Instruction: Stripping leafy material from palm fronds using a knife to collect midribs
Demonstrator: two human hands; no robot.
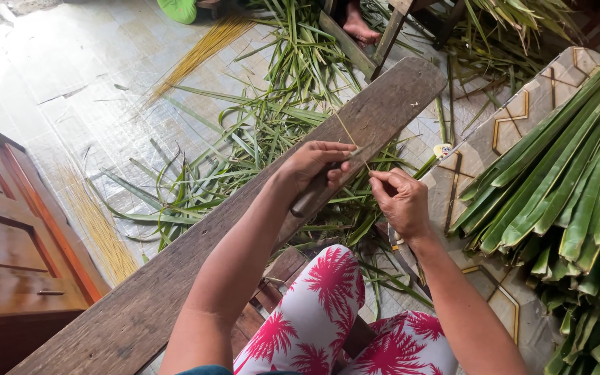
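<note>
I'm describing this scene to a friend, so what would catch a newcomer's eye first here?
First, the two hands at centre: the left hand grips a knife against a thin pale leaf rib that the right hand pinches, over a long weathered wooden plank. A thick bundle of long green palm leaves lies to the right, and loose green strips litter the tiled floor beyond.

Both forearms were bare to the elbow, with no sleeves, watch, rings or bracelets visible on the left hand or the right hand. Trousers were white, printed all over with pink-red palm-frond shapes, and covered both knees. A narrow strip of dark teal garment showed at the bottom edge, its cut impossible to tell.
</note>
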